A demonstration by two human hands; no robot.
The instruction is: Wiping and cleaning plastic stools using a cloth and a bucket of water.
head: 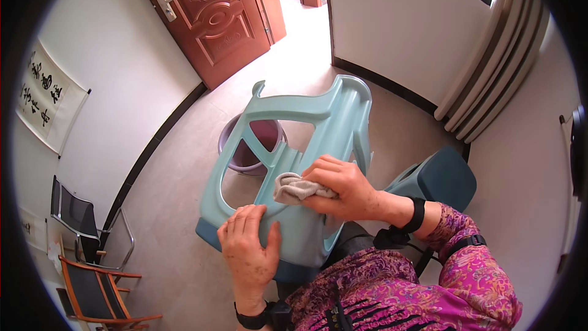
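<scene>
A light teal plastic stool lies tipped on its side at my lap, its legs pointing away from me and its darker seat towards me. My left hand grips the stool's side near the seat end, fingers over the rim of a cut-out and thumb spread on the plastic. Bunched in my right hand is a grey-beige cloth, pressed against the stool's upper side. The fingertips under the cloth are partly hidden.
Behind the stool stands a purple bucket, partly covered by it. Another teal stool is on the floor to my right. Two chairs, a black mesh one and a wooden-framed one, stand left. A red-brown door is ahead.
</scene>
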